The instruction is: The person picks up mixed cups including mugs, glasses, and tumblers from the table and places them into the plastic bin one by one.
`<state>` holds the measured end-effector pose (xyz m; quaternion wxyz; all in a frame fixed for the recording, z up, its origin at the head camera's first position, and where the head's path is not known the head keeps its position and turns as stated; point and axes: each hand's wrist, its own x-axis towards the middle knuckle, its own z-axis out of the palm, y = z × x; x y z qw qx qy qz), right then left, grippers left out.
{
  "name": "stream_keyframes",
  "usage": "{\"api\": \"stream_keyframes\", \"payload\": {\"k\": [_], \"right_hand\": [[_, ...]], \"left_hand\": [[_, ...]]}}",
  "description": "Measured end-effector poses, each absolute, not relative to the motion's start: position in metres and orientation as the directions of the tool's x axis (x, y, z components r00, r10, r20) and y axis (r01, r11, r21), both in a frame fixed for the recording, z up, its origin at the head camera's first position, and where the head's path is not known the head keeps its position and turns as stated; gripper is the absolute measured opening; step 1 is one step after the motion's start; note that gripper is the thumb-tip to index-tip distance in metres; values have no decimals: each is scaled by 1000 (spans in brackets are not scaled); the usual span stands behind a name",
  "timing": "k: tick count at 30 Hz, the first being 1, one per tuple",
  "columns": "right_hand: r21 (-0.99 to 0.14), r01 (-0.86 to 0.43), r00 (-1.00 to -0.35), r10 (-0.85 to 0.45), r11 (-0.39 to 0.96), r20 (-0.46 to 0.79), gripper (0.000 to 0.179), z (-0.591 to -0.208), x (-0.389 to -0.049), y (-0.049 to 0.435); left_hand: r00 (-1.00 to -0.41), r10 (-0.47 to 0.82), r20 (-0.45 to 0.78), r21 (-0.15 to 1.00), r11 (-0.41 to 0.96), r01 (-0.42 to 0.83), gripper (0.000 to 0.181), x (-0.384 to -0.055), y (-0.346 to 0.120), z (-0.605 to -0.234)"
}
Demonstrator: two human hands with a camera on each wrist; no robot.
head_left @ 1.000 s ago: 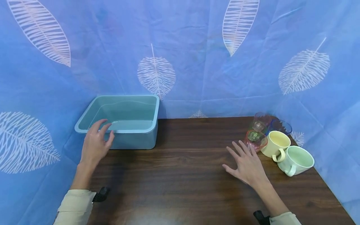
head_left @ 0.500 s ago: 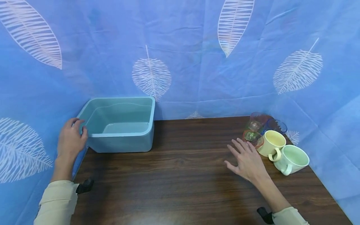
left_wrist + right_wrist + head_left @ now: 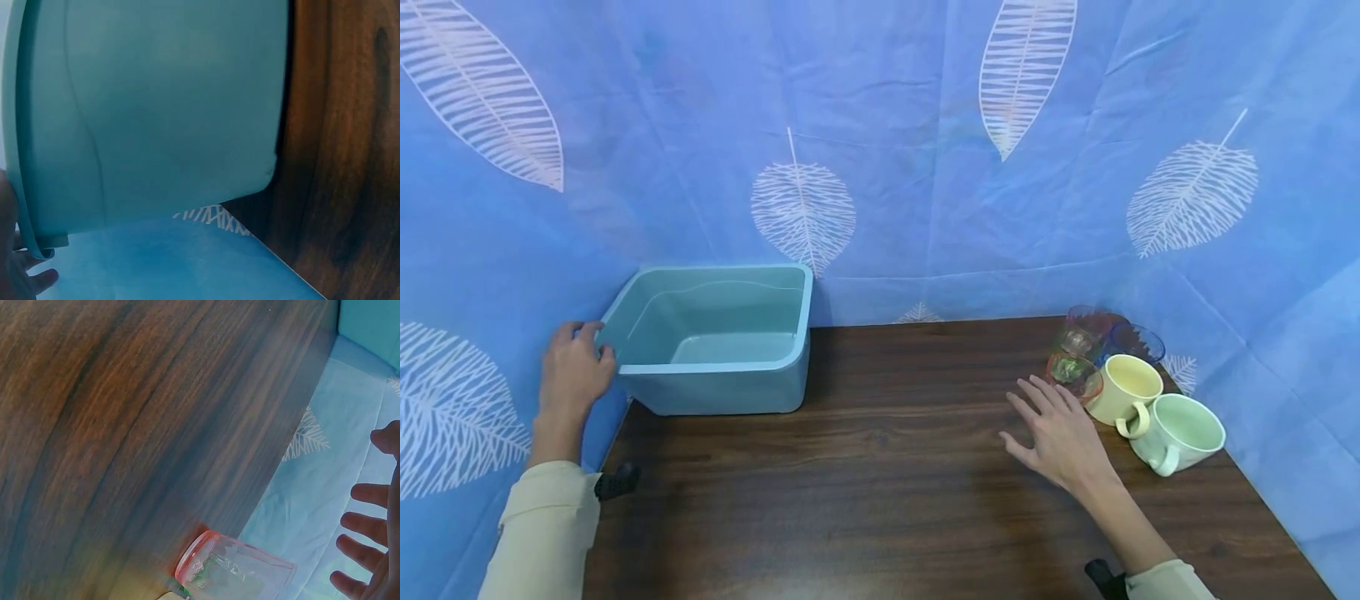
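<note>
A teal plastic basin (image 3: 722,390) stands at the back left of the table. My left hand (image 3: 569,371) is at its front left corner. In the left wrist view, fingers (image 3: 42,280) curl round the rim's end, partly cut off by the frame edge. My right hand (image 3: 1060,437) is spread with straight fingers, just in front of a red-rimmed clear glass (image 3: 1078,379). It holds nothing. Beside that glass stand a blue glass (image 3: 1138,340), a yellow mug (image 3: 1127,385) and a pale green mug (image 3: 1180,433). More clear glass shows behind, overlapping.
A dark wooden table (image 3: 880,483) spreads between the hands. Blue cloth (image 3: 887,192) with white leaf prints hangs behind and at both sides. The mugs and glasses are clustered near the table's right edge.
My left hand has moved left from above the basin's front rim to its front left corner. The right hand stays by the glass, and the head view has shifted slightly.
</note>
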<state>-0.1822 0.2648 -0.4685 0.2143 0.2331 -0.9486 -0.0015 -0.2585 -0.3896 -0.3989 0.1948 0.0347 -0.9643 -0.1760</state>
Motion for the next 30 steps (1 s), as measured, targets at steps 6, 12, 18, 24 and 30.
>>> {"api": "stream_keyframes", "payload": {"k": [6, 12, 18, 24, 30], "right_hand": [[90, -441, -794, -435, 893, 426, 69, -467, -182, 267], [70, -440, -788, -423, 895, 448, 88, -465, -181, 270], [50, -437, -788, -409, 898, 460, 64, -466, -178, 275], [42, -434, -774, -396, 900, 494, 56, -471, -176, 277], [35, -423, -778, -382, 906, 499, 55, -469, -176, 278]], "left_hand": [[-976, -143, 166, 358, 931, -75, 59, -261, -399, -392], [-988, -130, 79, 389, 917, -90, 73, -259, -400, -390], [-987, -158, 34, 474, 872, -123, 78, -260, -392, -390], [-978, -193, 74, 536, 835, -124, 70, -262, -387, -389], [-952, -286, 106, 552, 814, -183, 48, -266, -384, -385]]}}
